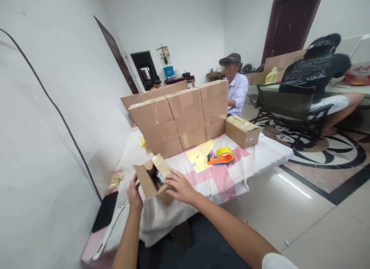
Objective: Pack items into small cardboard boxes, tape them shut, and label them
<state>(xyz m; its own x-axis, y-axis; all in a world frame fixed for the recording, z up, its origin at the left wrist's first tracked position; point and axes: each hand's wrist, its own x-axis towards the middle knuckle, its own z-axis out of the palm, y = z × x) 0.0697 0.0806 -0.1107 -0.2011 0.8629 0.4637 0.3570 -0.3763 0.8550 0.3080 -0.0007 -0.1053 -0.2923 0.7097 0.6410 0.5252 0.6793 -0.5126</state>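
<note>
A small cardboard box [148, 180] stands on the table in front of me with its top flaps up. Tape shines on its far right flap. Something dark and whitish [160, 178] shows inside, too small to name. My left hand [135, 194] holds the box's left side, its fingers partly hidden by the flap. From the right, my right hand [180, 186] grips the box's right flap and edge, fingers bent over it. Right of the box, an orange and blue tape dispenser [221, 157] with yellow tape lies near yellow patterned paper [199, 158].
Stacked, taped cardboard boxes [187, 115] form a wall across the table, beside a single taped box [243, 131]. A white fly swatter [112, 222] and a black flat item [104, 212] lie at left. One person [237, 88] sits beyond the boxes, another [315, 72] at right.
</note>
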